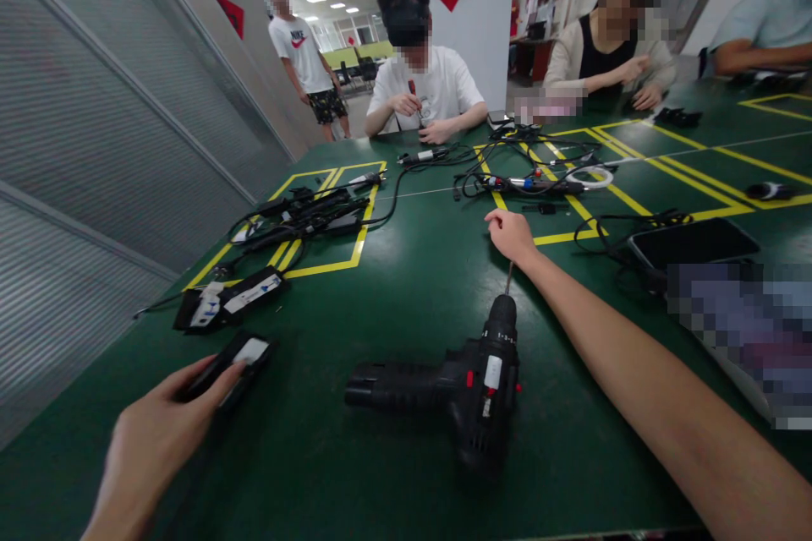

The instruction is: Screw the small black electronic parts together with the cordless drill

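Observation:
My left hand grips a flat black box with a white label, thumb on top, just above the green table at the left. Reaching far forward, my right hand has its fingers curled together; whatever is in them, if anything, is hidden. It is near the tip of the long bit of a black cordless drill, which lies on its side in front of me. Past that hand are small black parts and a cabled electric screwdriver.
Tangled black cables and adapters fill a yellow-taped area at left. Labelled black pieces lie nearer. A smartphone is at right. Across the table, a co-worker holds a screwdriver; other people sit or stand nearby.

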`<state>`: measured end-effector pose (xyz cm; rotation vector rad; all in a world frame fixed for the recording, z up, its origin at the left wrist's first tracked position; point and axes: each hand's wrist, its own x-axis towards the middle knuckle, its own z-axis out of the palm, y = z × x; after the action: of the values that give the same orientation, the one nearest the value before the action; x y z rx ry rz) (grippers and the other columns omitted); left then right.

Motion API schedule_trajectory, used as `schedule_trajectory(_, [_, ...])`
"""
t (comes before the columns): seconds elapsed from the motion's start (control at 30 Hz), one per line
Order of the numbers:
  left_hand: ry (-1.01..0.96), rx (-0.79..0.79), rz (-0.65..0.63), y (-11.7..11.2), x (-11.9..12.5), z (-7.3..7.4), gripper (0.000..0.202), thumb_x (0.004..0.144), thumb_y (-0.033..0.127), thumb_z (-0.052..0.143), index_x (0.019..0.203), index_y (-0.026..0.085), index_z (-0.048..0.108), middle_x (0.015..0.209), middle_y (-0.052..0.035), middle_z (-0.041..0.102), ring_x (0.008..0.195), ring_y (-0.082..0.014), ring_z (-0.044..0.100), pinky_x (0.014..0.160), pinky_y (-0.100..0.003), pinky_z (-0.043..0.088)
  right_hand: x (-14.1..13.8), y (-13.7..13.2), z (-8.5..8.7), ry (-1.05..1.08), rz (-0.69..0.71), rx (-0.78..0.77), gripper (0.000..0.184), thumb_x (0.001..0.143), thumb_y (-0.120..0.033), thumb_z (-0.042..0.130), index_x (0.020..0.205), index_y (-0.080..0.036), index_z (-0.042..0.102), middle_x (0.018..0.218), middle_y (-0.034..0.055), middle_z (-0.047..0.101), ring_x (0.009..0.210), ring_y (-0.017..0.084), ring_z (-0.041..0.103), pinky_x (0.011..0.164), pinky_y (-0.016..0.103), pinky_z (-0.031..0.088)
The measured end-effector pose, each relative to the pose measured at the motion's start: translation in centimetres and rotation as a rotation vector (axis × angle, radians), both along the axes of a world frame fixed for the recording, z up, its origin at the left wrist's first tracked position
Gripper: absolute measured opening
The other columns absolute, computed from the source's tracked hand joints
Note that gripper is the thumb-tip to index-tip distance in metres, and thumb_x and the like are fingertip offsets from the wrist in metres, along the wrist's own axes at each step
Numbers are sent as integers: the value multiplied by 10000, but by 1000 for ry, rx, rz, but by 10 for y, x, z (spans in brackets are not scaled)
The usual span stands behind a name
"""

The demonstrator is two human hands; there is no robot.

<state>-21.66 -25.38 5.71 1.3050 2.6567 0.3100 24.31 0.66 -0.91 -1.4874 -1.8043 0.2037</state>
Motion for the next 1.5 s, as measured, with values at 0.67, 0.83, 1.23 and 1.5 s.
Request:
schedule_trajectory(0.67, [-347,185,-1202,257,230,-11,601,716,451,640,1248,176,591,1148,-64,629,1055,-227,566,967,-330,432,3,-2,1,27,-8,-16,299,843,-156,435,953,-187,711,908,64,731,839,200,661,795,286,474])
schedule_trajectory(0.83, [-364,160,-1224,260,233,-10,611,719,453,635,1268,194,573,1121,-59,607,1042,-223,559,976,-349,424,1,-1,1,38,-14,-35,286,845,-159,445,944,-194,712,909,58,731,838,194,661,796,279,477])
schedule_trajectory(1.23, [-389,157,-1224,260,234,-8,603,708,409,648,1260,178,577,1164,-66,611,1083,-233,554,1005,-362,413,0,-1,1,38,-1,-35,289,846,-155,445,942,-189,715,895,67,730,820,200,660,788,289,476])
schedule_trajectory(1.5, [-418,180,-1155,260,231,-7,788,650,520,716,1322,167,503,1337,-116,518,1211,-267,492,1061,-405,375,0,0,2,53,0,-41,284,842,-158,453,943,-195,716,889,61,731,828,198,661,799,287,477])
